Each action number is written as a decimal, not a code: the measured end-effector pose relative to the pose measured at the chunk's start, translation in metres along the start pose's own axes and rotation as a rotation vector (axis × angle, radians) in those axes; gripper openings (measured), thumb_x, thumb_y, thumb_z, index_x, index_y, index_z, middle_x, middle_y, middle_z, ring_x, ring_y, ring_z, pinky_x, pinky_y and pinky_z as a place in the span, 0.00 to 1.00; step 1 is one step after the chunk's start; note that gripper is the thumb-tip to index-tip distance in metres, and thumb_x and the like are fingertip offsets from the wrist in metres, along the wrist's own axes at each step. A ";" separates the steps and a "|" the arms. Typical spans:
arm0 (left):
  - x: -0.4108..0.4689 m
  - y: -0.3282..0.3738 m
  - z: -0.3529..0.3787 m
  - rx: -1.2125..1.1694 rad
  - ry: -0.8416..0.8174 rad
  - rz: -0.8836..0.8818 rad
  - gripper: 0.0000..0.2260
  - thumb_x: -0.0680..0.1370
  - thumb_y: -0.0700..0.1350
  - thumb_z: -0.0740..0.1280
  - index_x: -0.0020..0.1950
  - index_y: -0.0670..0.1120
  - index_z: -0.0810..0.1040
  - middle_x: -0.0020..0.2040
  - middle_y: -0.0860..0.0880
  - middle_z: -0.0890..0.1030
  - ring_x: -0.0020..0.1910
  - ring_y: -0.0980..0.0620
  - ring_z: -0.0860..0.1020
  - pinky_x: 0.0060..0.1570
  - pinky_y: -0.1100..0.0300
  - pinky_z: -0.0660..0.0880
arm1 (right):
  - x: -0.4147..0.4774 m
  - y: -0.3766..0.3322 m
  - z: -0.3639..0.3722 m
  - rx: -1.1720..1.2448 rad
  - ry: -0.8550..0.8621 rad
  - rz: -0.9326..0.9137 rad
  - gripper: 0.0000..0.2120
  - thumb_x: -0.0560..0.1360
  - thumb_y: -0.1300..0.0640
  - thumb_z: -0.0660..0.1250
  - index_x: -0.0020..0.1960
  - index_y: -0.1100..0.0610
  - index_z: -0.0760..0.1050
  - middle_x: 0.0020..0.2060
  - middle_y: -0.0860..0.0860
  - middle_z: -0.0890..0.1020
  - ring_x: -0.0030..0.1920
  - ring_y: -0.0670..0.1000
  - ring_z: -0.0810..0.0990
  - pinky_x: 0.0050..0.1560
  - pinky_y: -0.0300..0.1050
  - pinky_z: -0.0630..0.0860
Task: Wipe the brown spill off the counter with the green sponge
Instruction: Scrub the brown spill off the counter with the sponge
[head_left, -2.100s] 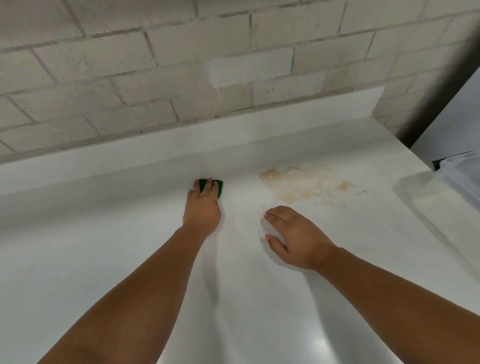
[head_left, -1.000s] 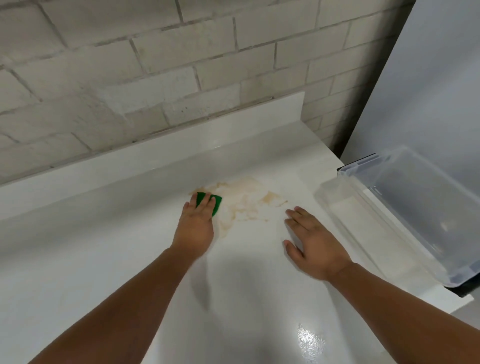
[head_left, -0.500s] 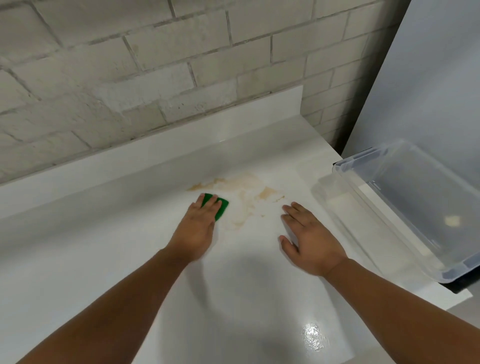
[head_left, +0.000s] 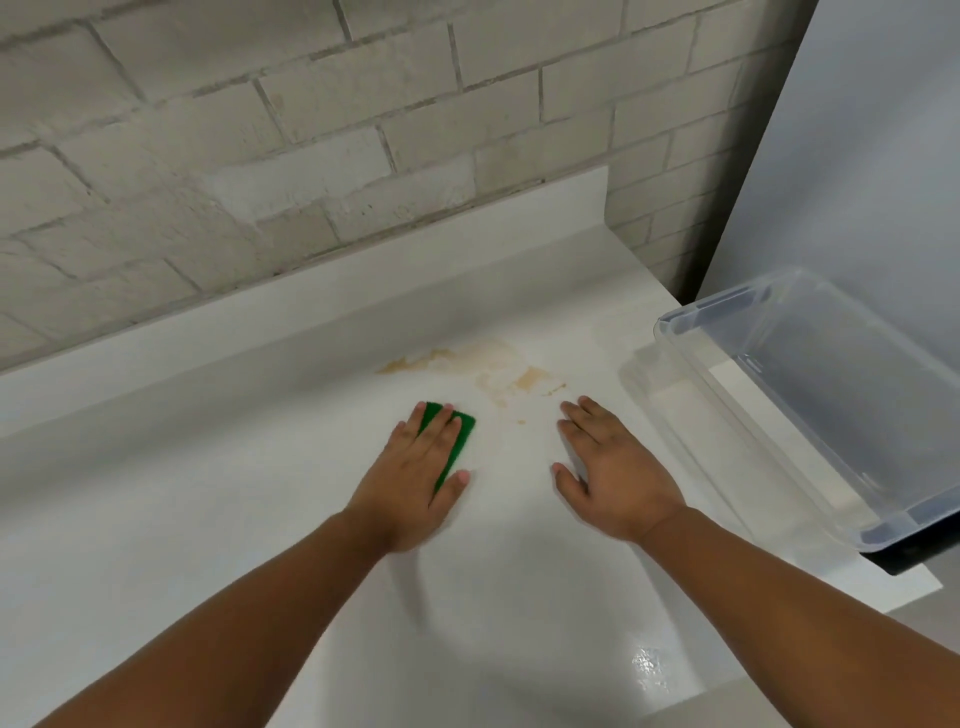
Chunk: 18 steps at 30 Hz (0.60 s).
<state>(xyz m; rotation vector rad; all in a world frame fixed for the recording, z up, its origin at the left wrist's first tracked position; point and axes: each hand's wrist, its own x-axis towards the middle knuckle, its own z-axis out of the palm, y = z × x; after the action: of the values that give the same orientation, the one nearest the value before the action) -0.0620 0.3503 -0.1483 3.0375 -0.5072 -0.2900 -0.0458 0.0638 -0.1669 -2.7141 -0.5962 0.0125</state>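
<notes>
My left hand (head_left: 415, 478) lies flat on the green sponge (head_left: 460, 436) and presses it onto the white counter (head_left: 208, 493). The sponge sits just below and left of the brown spill (head_left: 488, 366), a pale smeared patch with darker streaks at its left and right ends. Part of the sponge is hidden under my fingers. My right hand (head_left: 610, 467) rests palm down on the counter, fingers spread, to the right of the sponge and just below the spill's right end. It holds nothing.
A clear plastic bin (head_left: 831, 405) stands at the counter's right end, overhanging the edge. A brick wall (head_left: 311, 130) and a low white backsplash (head_left: 363, 270) run along the back. A grey panel (head_left: 883, 156) rises at the right.
My left hand has dragged the sponge from the spill's left part back toward me, leaving that area paler. My right hand has stayed in place. The view shifted right since the oldest frame.
</notes>
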 end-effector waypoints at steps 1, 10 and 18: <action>0.011 0.006 -0.001 -0.003 -0.010 -0.074 0.32 0.82 0.63 0.43 0.81 0.48 0.43 0.81 0.51 0.41 0.78 0.49 0.33 0.78 0.45 0.43 | 0.000 0.000 -0.001 -0.006 -0.006 -0.002 0.31 0.80 0.41 0.50 0.76 0.57 0.61 0.78 0.50 0.58 0.78 0.49 0.48 0.77 0.44 0.49; 0.012 0.067 0.002 -0.014 -0.009 0.107 0.30 0.82 0.62 0.43 0.81 0.51 0.41 0.81 0.52 0.40 0.78 0.51 0.31 0.78 0.47 0.40 | -0.001 -0.001 -0.004 -0.015 -0.031 -0.008 0.32 0.80 0.41 0.49 0.78 0.58 0.58 0.79 0.51 0.55 0.78 0.50 0.47 0.76 0.44 0.45; 0.040 0.056 -0.002 -0.027 -0.026 -0.116 0.31 0.81 0.62 0.41 0.81 0.50 0.41 0.81 0.52 0.40 0.78 0.47 0.33 0.78 0.45 0.40 | -0.001 -0.002 -0.005 -0.012 -0.048 0.004 0.31 0.80 0.41 0.49 0.78 0.57 0.56 0.79 0.50 0.54 0.79 0.49 0.46 0.77 0.45 0.46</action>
<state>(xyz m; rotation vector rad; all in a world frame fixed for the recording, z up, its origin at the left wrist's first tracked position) -0.0421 0.2840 -0.1486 3.0455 -0.3260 -0.3391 -0.0475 0.0635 -0.1620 -2.7338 -0.6060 0.0752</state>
